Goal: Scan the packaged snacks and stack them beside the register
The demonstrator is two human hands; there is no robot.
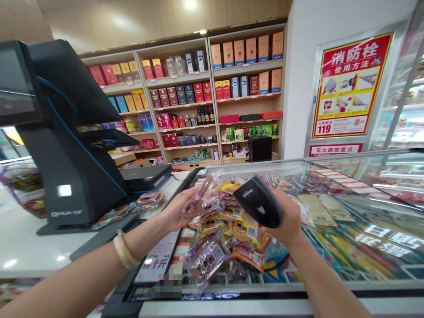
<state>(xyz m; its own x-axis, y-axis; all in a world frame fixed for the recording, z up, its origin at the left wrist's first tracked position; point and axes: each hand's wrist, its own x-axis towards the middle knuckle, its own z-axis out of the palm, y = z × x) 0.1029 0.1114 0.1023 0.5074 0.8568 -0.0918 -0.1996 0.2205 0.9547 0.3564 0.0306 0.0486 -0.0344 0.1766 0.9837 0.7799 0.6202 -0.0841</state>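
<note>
Head view: the right hand (287,216) grips the scanner (260,201) above snack packets (228,221).

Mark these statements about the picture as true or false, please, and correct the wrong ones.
1. The right hand holds a black handheld scanner. True.
2. The left wrist is bare. False: a pale round bracelet is around it.
3. A pile of clear-wrapped snack packets lies on the glass-topped display case. True.
4. The framed red-and-yellow poster is to the left of the wooden shelves. False: the poster is to their right.
5. The left hand is at the scanner. False: it is at the packets.
</note>
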